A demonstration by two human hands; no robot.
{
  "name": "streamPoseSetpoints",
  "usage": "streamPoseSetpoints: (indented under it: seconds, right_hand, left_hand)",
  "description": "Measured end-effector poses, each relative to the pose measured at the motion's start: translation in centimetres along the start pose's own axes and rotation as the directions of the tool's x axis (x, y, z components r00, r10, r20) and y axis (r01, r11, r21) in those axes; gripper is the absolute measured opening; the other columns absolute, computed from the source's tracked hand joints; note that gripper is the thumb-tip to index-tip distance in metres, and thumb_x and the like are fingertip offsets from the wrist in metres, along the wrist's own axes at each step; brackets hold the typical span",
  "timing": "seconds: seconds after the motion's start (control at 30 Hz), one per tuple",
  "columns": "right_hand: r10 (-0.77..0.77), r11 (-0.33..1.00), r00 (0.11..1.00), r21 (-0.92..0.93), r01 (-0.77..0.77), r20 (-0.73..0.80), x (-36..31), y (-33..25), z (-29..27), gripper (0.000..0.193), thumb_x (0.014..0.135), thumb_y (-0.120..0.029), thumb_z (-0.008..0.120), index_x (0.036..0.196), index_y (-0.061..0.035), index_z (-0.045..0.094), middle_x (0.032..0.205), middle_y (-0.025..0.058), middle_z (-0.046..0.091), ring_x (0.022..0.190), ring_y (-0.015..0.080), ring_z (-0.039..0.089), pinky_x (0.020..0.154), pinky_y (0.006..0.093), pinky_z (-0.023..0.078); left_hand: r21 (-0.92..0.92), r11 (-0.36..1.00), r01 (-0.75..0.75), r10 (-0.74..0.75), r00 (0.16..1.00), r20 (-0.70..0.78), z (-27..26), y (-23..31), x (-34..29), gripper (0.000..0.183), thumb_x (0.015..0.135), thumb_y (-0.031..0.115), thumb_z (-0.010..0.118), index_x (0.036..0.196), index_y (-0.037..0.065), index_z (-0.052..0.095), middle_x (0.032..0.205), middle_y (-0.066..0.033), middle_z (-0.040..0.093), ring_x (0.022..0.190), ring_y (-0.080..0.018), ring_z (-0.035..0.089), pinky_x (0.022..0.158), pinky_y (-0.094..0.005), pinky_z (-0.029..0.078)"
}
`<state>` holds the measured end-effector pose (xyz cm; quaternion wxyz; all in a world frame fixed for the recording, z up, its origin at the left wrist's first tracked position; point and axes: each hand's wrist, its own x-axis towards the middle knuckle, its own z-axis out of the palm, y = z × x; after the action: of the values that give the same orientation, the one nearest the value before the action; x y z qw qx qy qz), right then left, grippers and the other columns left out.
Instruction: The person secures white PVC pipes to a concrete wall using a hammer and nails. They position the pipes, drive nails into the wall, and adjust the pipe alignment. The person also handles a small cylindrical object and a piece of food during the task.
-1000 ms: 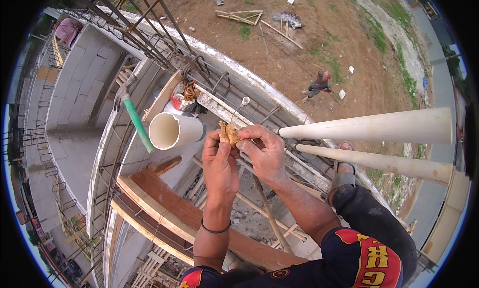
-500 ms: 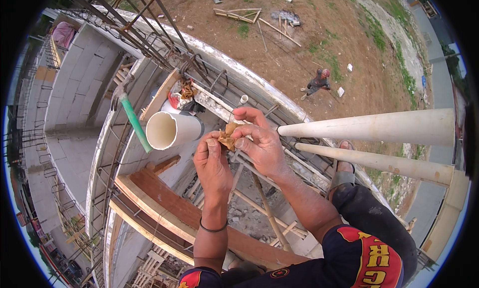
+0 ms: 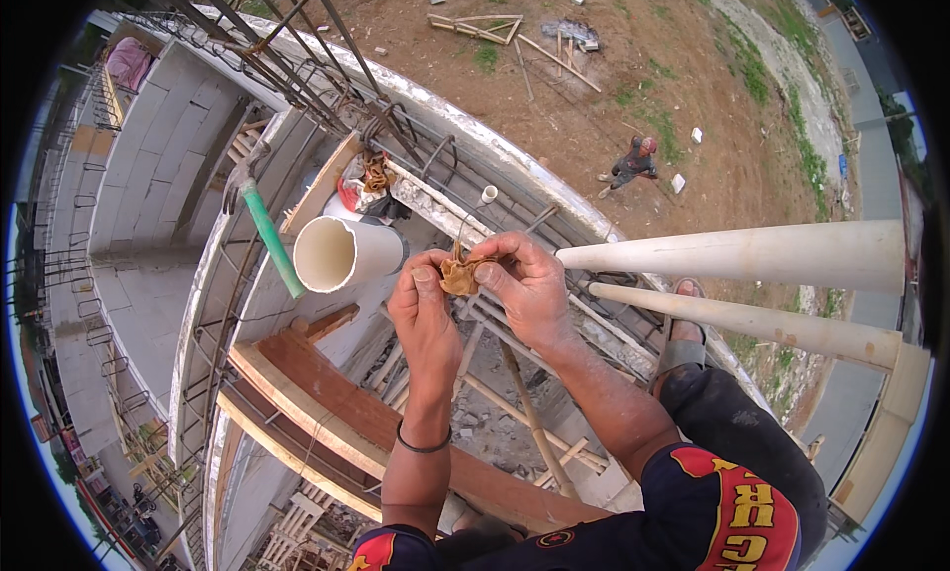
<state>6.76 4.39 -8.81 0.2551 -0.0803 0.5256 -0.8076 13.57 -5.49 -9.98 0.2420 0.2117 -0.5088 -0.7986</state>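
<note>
Between my two hands is a crumpled brown scrap (image 3: pixel 457 278), thin and wrinkled; its material I cannot make out. My left hand (image 3: pixel 424 319) pinches its left edge with thumb and fingertips. On the other edge my right hand (image 3: pixel 529 289) is closed, thumb against the bent fingers. Just left of my hands, a wide white plastic pipe (image 3: pixel 378 256) shows its open end. Beyond them stands a short, narrow white pipe (image 3: pixel 490 193). More brown scraps (image 3: pixel 376 175) lie on a red, white and black plastic bag (image 3: pixel 374 204) farther off.
A claw hammer (image 3: pixel 267 233) with a green handle rests on rebar at the left. Two long white pipes (image 3: pixel 732 254) extend rightward. Curved timber formwork (image 3: pixel 327 408) and an opening onto rubble lie below. Past the wall edge, a person (image 3: pixel 633 163) stands on the ground far down.
My right fingers, raised and spread before, have come down and closed on the brown scrap. The scrap now looks more opened out. My left hand keeps its pinch.
</note>
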Motion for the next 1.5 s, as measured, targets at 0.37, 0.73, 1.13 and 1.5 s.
streamPoseSetpoints:
  seconds: [0.37, 0.73, 1.13, 1.5]
  right_hand:
    - [0.099, 0.989, 0.981, -0.096, -0.116, -0.169, 0.5, 0.1, -0.3, 0.011, 0.094, -0.006, 0.061, 0.101, 0.0019, 0.062, 0.094, 0.0049, 0.063, 0.082, 0.0104, 0.061, 0.068, 0.0257, 0.052]
    - [-0.054, 0.876, 0.997, -0.482, 0.018, -0.062, 0.1, -0.3, -0.5, 0.022, 0.092, -0.016, 0.062, 0.095, 0.0049, 0.067, 0.082, 0.0127, 0.068, 0.070, 0.0116, 0.064, 0.061, 0.0268, 0.050]
    - [-0.303, 0.773, 0.949, -0.606, 0.189, -0.090, 0.7, -0.9, -0.5, 0.016, 0.090, -0.007, 0.059, 0.095, 0.0050, 0.068, 0.087, 0.0125, 0.066, 0.071, 0.0171, 0.064, 0.061, 0.0290, 0.050]
    - [-0.545, 0.310, 0.714, -0.686, 0.658, 0.439, 0.9, -0.9, -0.4, 0.029, 0.079, -0.004, 0.073, 0.107, -0.0019, 0.070, 0.097, 0.0093, 0.066, 0.079, 0.0214, 0.065, 0.063, 0.0318, 0.054]
  left_hand:
    - [0.165, 0.986, 0.005, -0.017, 0.997, 0.071, 0.7, -0.2, -0.3, 0.032, 0.098, 0.023, 0.059, 0.114, -0.004, 0.061, 0.108, -0.0058, 0.063, 0.099, -0.0110, 0.058, 0.085, -0.0251, 0.047]
    - [0.171, 0.979, 0.113, -0.104, 0.993, -0.060, 0.7, 0.3, -0.1, 0.028, 0.101, 0.026, 0.054, 0.100, 0.000, 0.064, 0.083, 0.0002, 0.060, 0.075, -0.0054, 0.050, 0.068, -0.0206, 0.041]
    - [-0.067, 0.972, 0.223, -0.225, 0.974, -0.029, 0.7, 0.3, -0.1, 0.024, 0.096, 0.016, 0.062, 0.112, -0.002, 0.058, 0.091, -0.0010, 0.060, 0.074, -0.0062, 0.050, 0.067, -0.0199, 0.042]
    - [-0.317, 0.883, 0.346, -0.392, 0.915, -0.093, 0.8, 1.2, 0.0, 0.025, 0.095, 0.018, 0.063, 0.112, 0.000, 0.059, 0.095, -0.0025, 0.062, 0.079, -0.0097, 0.054, 0.072, -0.0242, 0.046]
